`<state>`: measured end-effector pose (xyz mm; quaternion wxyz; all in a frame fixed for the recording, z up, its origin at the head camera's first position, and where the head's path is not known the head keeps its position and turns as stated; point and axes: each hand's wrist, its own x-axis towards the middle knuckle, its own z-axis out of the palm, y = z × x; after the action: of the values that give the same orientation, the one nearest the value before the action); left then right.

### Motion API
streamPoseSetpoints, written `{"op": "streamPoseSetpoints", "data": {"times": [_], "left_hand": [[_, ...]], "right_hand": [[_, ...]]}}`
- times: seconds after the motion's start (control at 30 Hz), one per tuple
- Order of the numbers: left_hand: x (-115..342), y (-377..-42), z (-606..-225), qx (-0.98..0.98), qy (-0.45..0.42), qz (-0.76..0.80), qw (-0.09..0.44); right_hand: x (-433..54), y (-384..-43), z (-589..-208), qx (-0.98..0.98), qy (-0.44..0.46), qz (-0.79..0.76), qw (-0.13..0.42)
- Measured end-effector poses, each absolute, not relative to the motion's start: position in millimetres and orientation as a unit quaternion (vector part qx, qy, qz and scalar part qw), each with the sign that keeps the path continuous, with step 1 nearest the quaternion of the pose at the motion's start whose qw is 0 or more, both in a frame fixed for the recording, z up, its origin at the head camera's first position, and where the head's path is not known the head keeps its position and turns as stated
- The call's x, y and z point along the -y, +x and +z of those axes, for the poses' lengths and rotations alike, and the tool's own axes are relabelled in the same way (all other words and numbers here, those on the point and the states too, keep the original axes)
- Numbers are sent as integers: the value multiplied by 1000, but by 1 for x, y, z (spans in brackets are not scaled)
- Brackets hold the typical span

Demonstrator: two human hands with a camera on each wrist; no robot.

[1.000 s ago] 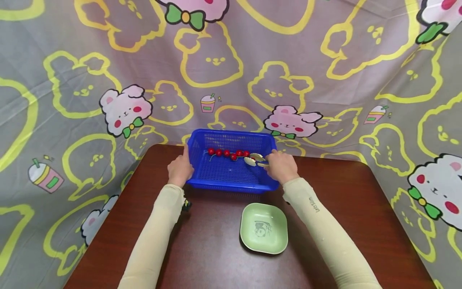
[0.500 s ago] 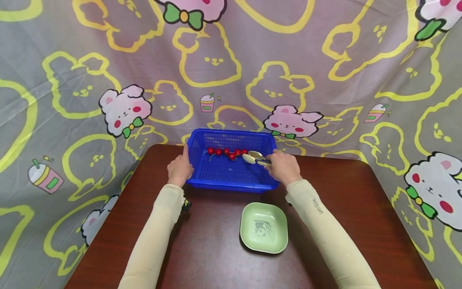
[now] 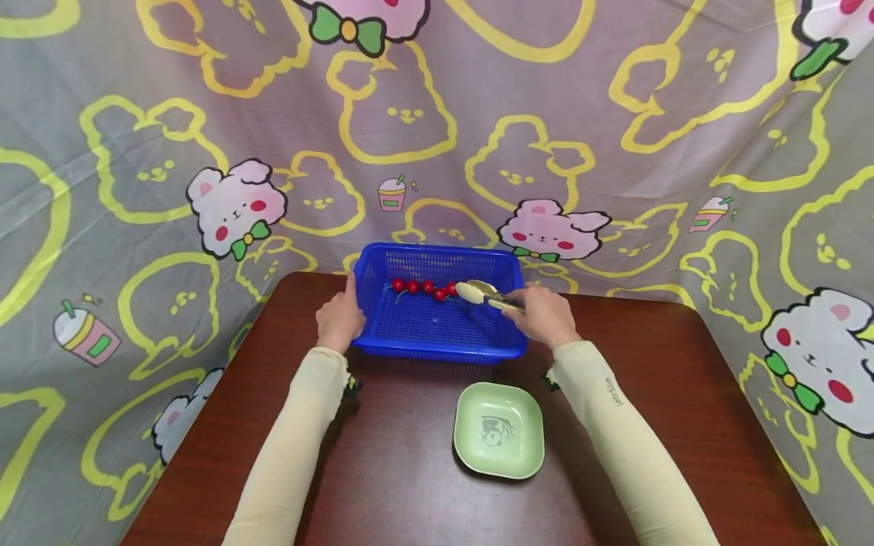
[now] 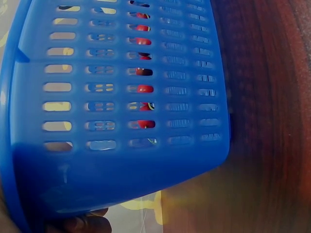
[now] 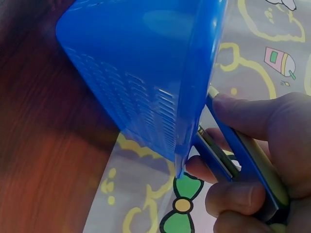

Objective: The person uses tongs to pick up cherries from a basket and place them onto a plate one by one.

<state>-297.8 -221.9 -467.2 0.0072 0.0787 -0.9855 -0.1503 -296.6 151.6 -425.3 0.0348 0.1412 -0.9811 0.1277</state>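
A blue slotted plastic basket (image 3: 437,352) stands towards the back of the table. My left hand (image 3: 339,316) grips its left rim, fingers partly hidden behind the wall in the left wrist view. Several red cherries (image 3: 427,287), some with stems, lie in a row inside. My right hand (image 3: 546,315) holds tongs (image 3: 501,301) over the basket's right side. Their cream scoop-shaped heads overlap the right end of the cherry row; I cannot tell whether a cherry is between them. In the right wrist view, thumb and fingers wrap the tong handles (image 5: 250,160) beside the basket wall.
A light green square bowl (image 3: 474,455) with a panda print sits on the brown wooden table (image 3: 396,470), in front of the basket's right half. A cartoon-patterned cloth (image 3: 437,83) hangs close behind the basket and along both sides.
The tongs' heads have shifted left over the cherry row and their handles have tilted. The right hand has moved slightly right and turned. The left hand, basket and bowl stay in place.
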Motion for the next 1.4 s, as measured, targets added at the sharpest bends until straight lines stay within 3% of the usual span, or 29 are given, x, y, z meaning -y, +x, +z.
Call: {"op": "streamPoseSetpoints", "data": {"times": [0.67,1.4], "left_hand": [[220,-297,-467,986,80,-146,9],[222,-299,-471,985,76,-151,18]], "right_hand": [[-160,-280,-430,969,166,157,93],[-204,-206,-412,946,201,215,134]]}}
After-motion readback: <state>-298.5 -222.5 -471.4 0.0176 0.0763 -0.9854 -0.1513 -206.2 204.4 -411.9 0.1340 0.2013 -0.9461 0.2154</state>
